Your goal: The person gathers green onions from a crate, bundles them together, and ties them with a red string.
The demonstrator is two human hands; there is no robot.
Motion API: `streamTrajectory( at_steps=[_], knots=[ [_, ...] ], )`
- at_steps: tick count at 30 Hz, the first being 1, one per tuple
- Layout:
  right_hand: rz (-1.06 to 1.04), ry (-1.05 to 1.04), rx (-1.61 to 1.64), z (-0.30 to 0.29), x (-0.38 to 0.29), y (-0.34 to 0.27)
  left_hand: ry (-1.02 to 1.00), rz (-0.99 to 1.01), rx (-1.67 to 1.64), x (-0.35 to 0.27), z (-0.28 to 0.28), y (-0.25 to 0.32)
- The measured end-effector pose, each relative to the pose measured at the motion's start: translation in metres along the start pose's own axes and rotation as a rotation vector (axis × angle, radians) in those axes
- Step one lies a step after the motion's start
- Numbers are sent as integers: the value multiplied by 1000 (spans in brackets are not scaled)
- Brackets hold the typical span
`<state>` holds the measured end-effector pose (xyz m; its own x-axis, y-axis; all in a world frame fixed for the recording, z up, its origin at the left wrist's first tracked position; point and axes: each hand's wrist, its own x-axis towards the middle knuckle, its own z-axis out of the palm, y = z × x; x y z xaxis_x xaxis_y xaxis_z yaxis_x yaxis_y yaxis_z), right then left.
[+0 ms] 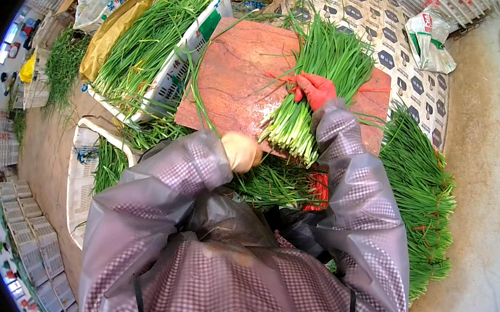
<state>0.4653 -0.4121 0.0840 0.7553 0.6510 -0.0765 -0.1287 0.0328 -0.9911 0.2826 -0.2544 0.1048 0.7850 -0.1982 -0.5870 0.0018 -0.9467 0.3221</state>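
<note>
A bundle of garlic chives (335, 54) lies across a reddish stone-patterned board (231, 70), its pale cut ends pointing towards me. My right hand (318, 92), in a red glove, rests on the bundle with its fingers closed at a thin red tie (282, 78). The tie's loose end sticks out to the left. My left hand (241, 151), in a tan glove, is at the board's near edge, left of the pale ends. It is blurred, and its fingers are hidden from sight.
Left of the board stands a white plastic crate (167, 80) heaped with chives. A smaller white basket (83, 175) is nearer. Tied chive bundles (417, 201) are piled at right beside a patterned sheet (383, 25). Loose leaves (276, 180) lie below the board.
</note>
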Motion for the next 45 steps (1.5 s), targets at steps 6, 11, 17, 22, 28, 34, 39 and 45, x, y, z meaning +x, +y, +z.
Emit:
streamTrajectory(
  at_steps=[6,11,17,22,28,34,39,45],
  knots=[
    [-5,1,54,2,2,4,1,-109,-621,-18,-16,-2],
    [-27,-16,21,1,1,1,150,-102,-1080,13,-15,12],
    [2,0,62,-5,0,5,56,-125,-1014,-1,-3,3],
    [18,-25,25,3,2,1,-330,43,-610,-74,8,10],
    [-10,-44,21,1,4,5,-450,118,-120,-72,20,-3],
    [4,-6,13,-7,0,6,493,10,-301,5,-43,7],
    [2,-23,16,-1,-2,0,462,-60,-744,45,-24,9],
    [5,-28,5,-5,-3,0,245,-91,-885,18,5,-21]
  ],
)
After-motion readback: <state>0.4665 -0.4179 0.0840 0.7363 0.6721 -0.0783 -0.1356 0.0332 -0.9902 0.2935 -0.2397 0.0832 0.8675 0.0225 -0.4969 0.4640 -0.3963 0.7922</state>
